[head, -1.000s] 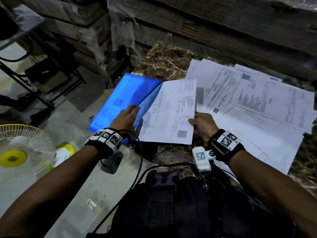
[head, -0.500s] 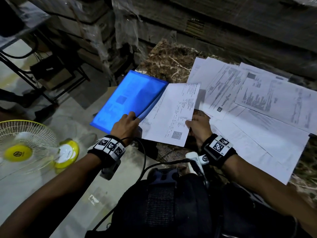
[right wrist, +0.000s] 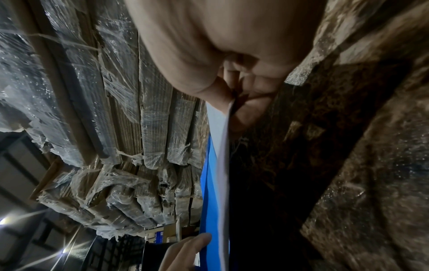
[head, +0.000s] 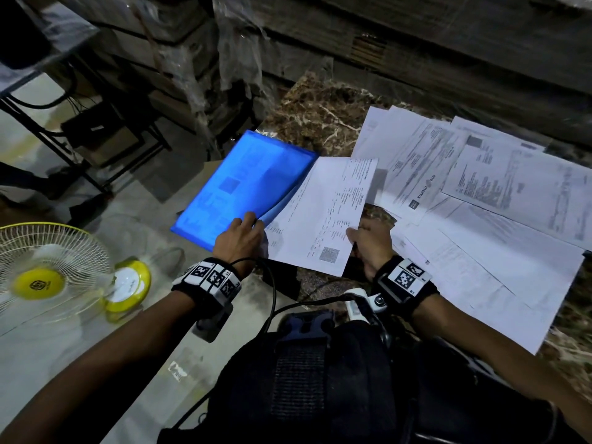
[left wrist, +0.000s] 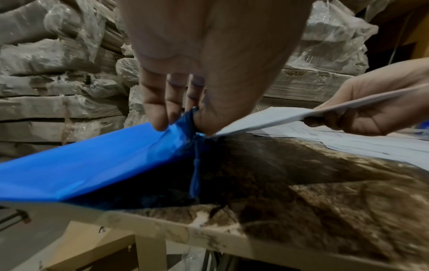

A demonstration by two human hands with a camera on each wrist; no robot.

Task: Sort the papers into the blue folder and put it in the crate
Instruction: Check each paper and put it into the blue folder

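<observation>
A translucent blue folder (head: 243, 187) lies tilted over the left end of a brown marbled tabletop (head: 320, 113). My left hand (head: 242, 233) pinches the folder's near corner and lifts its top flap; the left wrist view shows the folder (left wrist: 92, 163) gripped between fingers (left wrist: 160, 110) and thumb. My right hand (head: 368, 243) pinches the right edge of a printed sheet (head: 320, 216), whose left edge lies in the folder's opening. In the right wrist view the sheet (right wrist: 224, 165) shows edge-on beside the blue folder (right wrist: 210, 201). No crate is in view.
Several more printed papers (head: 480, 200) lie spread over the tabletop to the right. A yellow and white floor fan (head: 48, 280) stands on the floor at the left. Plastic-wrapped cardboard stacks (head: 416, 43) rise behind the table. A black metal frame (head: 96, 139) is at upper left.
The right hand has slid the sheet a little leftward toward the folder's opening. The left hand has kept its grip on the folder's corner. The head view has shifted slightly.
</observation>
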